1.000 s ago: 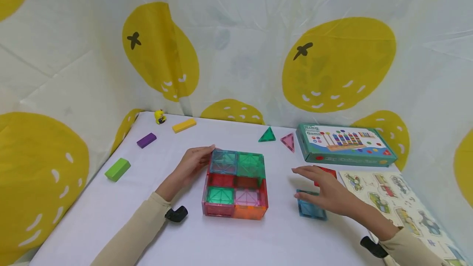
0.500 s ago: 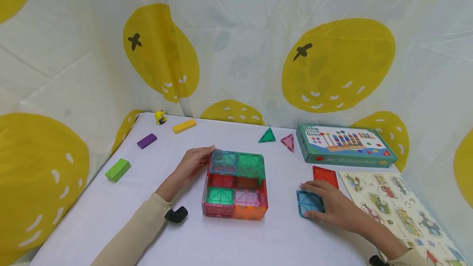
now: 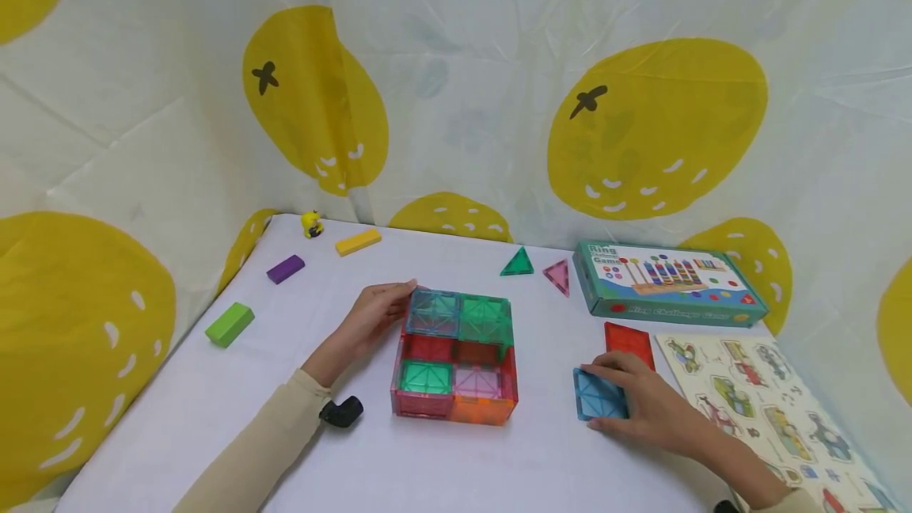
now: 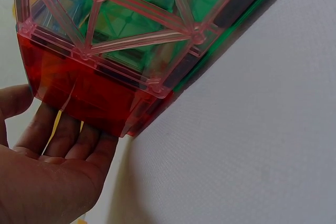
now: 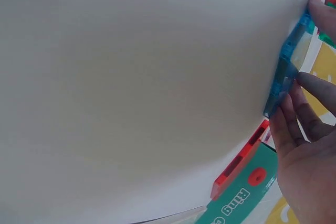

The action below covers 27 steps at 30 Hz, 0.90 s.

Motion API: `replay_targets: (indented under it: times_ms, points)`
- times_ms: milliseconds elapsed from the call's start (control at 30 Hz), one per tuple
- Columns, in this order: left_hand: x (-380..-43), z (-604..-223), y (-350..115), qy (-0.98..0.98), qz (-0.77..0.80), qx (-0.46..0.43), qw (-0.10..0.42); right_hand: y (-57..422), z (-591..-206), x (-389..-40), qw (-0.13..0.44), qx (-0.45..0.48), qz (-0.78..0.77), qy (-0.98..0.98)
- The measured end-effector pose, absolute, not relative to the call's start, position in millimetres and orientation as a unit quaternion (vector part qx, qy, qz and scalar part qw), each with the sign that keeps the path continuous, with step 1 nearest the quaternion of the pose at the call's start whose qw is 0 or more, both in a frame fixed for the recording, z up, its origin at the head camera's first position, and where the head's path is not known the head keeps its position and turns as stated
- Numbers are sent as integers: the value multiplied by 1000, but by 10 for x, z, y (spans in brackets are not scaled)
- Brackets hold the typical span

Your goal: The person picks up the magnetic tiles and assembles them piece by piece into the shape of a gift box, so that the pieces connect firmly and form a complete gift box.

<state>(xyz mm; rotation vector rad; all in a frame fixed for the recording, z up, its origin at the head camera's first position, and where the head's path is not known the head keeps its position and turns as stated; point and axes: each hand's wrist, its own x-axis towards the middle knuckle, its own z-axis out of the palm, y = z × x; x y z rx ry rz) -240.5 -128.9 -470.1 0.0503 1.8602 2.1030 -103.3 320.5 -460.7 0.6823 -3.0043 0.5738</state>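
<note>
A box built of see-through magnetic tiles point(image 3: 453, 406) stands mid-table, its back half topped by a blue tile and a green tile. Its open front half shows a green square and a pink square inside. My left hand point(image 3: 370, 323) rests against the box's back left side. In the left wrist view, the left fingers point(image 4: 65, 137) lie fairly straight along a red side tile point(image 4: 100, 98). To the right, my right hand point(image 3: 659, 402) pinches a blue square tile point(image 3: 597, 396) by its edges between thumb and fingers. The right wrist view shows this tile point(image 5: 286, 72) edge-on, tilted.
A red tile point(image 3: 630, 345) lies just beyond the right hand. Behind it sits a Ring Game box point(image 3: 670, 311), with a picture puzzle board point(image 3: 773, 402) at right. Green point(image 3: 518, 263) and pink point(image 3: 558, 277) triangles lie farther back. Green point(image 3: 229, 324), purple point(image 3: 286, 269) and yellow point(image 3: 359, 242) blocks lie left.
My right hand has come down onto the blue square tile and now pinches it; the tile has tipped slightly. The left hand and the tile box have stayed put.
</note>
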Motion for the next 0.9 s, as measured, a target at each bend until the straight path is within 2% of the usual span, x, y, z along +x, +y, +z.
replay_targets:
  times_ms: [333, 600, 900]
  points:
    - [-2413, -4711, -1253, 657, 735, 21, 168, 3154, -4559, -1065, 12, 206, 199, -958]
    - [-2423, -4702, -1261, 654, 738, 18, 165, 3006, -4283, -1118, 58, 232, 225, -944]
    - [-2422, -4719, -1290, 653, 740, 22, 163, 2664, -4058, -1138, 68, 261, 235, -934]
